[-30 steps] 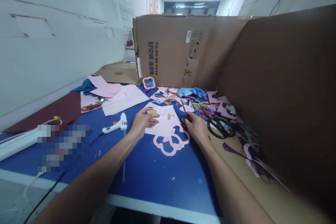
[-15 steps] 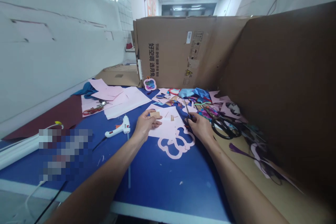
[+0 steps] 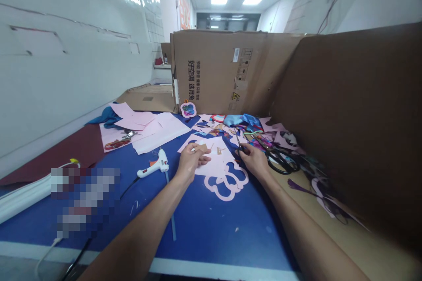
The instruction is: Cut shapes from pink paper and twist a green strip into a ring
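Observation:
My left hand [image 3: 191, 161] is closed on a small tan piece of cardboard [image 3: 201, 147], pinched between thumb and fingers above a pink paper sheet [image 3: 211, 167]. A second small brown scrap [image 3: 220, 151] lies on that sheet. My right hand [image 3: 253, 158] grips a pair of scissors [image 3: 238, 138], blades pointing up and away, at the sheet's right edge. Fingers cover most of the scissor handles. Between my hands and nearer to me lie pink flower-shaped paper outlines [image 3: 225, 194], overlapping each other.
A white hot glue gun [image 3: 155, 165] with a glue stick lies left of my hands. Black-handled scissors [image 3: 282, 161] rest at right beside fabric scraps [image 3: 244, 120] and a purple tassel [image 3: 297, 187]. Cardboard walls [image 3: 217, 70] stand behind and right. Pink sheets [image 3: 165, 131] lie at back left.
My view shifts slightly, so the table things appear a little lower. Both hands keep their holds on the cardboard piece and the scissors, with hardly any movement between them.

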`<state>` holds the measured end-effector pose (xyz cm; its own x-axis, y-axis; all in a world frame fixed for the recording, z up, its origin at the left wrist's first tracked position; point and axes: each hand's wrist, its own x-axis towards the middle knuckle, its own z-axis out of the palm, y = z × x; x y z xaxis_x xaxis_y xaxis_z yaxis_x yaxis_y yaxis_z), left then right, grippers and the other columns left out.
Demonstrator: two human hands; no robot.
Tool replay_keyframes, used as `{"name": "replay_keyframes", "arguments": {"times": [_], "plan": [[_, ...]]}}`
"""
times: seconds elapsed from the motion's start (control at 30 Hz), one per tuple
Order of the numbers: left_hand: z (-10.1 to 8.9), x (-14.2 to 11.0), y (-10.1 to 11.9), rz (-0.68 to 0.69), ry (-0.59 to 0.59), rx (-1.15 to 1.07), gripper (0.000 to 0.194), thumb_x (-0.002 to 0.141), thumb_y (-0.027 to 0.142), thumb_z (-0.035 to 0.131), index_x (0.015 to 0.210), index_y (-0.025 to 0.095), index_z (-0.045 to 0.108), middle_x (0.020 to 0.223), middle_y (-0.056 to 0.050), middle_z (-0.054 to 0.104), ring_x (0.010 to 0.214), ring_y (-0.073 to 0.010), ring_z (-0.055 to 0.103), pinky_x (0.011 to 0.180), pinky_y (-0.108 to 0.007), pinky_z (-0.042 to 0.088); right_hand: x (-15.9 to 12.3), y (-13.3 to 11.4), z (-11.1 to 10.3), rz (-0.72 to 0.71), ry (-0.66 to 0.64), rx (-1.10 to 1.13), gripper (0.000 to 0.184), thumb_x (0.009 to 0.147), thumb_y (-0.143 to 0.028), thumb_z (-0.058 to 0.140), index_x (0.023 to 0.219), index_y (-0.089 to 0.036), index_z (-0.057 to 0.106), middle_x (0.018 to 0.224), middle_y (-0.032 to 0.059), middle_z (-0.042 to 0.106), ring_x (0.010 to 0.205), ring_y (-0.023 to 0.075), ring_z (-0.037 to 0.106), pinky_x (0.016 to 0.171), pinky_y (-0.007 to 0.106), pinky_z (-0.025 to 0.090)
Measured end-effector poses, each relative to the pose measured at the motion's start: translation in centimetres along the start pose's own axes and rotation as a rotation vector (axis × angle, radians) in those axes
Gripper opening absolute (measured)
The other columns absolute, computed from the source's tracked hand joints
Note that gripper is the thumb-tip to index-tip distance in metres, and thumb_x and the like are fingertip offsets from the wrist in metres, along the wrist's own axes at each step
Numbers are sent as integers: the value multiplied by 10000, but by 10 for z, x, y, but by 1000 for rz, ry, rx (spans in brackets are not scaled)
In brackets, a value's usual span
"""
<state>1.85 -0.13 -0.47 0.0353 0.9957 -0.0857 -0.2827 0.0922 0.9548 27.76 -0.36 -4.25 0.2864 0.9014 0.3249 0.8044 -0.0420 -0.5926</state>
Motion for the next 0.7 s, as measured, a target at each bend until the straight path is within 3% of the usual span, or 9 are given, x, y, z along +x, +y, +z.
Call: {"name": "replay_keyframes", "arguments": {"times": [0.13, 0.4, 0.7], "plan": [[0, 0, -3, -5, -9, -15, 319, 757, 262, 791, 906, 207, 514, 905, -141, 826, 594, -182, 750, 506, -213, 496, 2, 0, 1, 6, 0, 5, 432, 916, -460, 652, 1278, -251, 762, 923, 46, 788, 857, 244, 715, 708, 307, 451], [-1, 1, -4, -28, -27, -23, 340, 776, 303, 812, 1032, 146, 652, 919, -167, 821, 611, -168, 746, 537, -215, 505, 3, 2, 3, -10, 8, -21, 425, 918, -444, 661, 1282, -250, 764, 924, 54, 789, 853, 245, 717, 712, 308, 467], [2, -2, 0, -37, -12, -62, 320, 732, 210, 742, 1017, 169, 602, 859, -138, 818, 581, -173, 736, 526, -218, 492, 5, 6, 3, -12, -13, 16, 443, 896, -441, 677, 1286, -248, 762, 976, 53, 806, 888, 241, 731, 756, 313, 499]]}}
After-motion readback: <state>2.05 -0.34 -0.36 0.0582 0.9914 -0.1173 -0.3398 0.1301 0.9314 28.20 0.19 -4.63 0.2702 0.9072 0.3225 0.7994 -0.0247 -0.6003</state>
